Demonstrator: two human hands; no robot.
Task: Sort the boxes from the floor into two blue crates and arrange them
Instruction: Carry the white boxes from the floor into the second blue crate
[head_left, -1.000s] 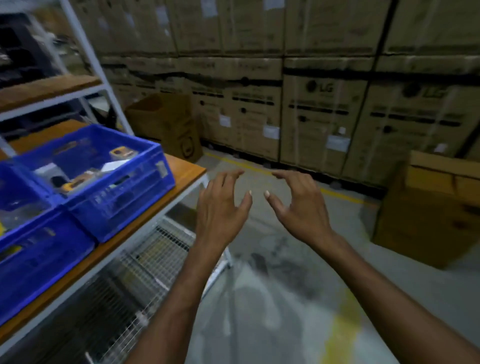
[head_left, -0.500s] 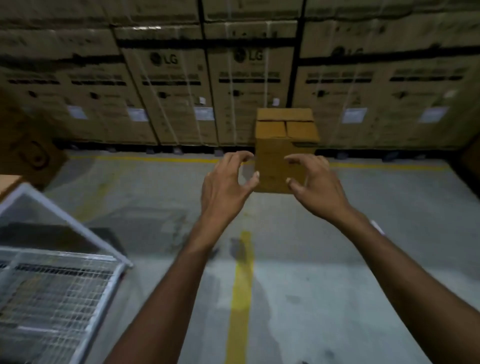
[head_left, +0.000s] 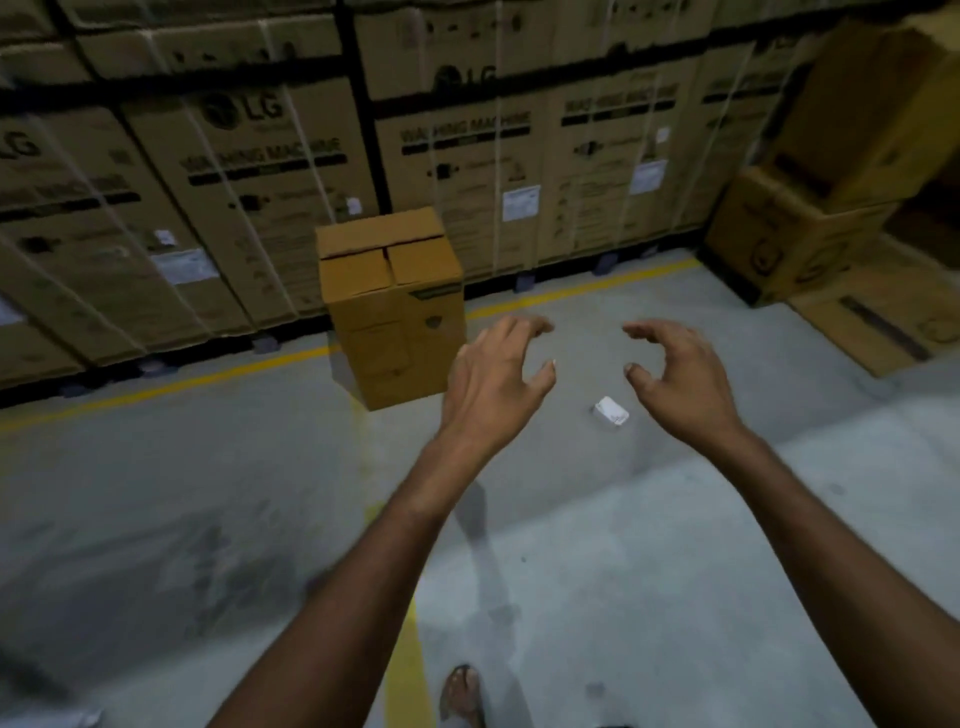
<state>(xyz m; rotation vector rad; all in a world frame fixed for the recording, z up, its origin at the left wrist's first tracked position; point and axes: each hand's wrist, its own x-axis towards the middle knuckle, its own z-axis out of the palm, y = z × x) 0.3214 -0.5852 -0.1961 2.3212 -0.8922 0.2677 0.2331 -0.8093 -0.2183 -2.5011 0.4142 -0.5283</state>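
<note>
A small white box lies on the grey concrete floor, seen between my two hands. My left hand is stretched out in front of me with fingers loosely curled, holding nothing. My right hand mirrors it to the right, also empty, just above and right of the white box in the image. A brown cardboard carton stands upright on the floor to the left of my left hand. The blue crates are out of view.
A wall of large strapped washing-machine cartons runs along the back behind a yellow floor line. More brown cartons are stacked at the right. My sandalled foot shows at the bottom on a second yellow line.
The view has swung right, away from the shelf and blue crates, then down toward the floor. The small white box has come into view. Both hands stay raised and empty.
</note>
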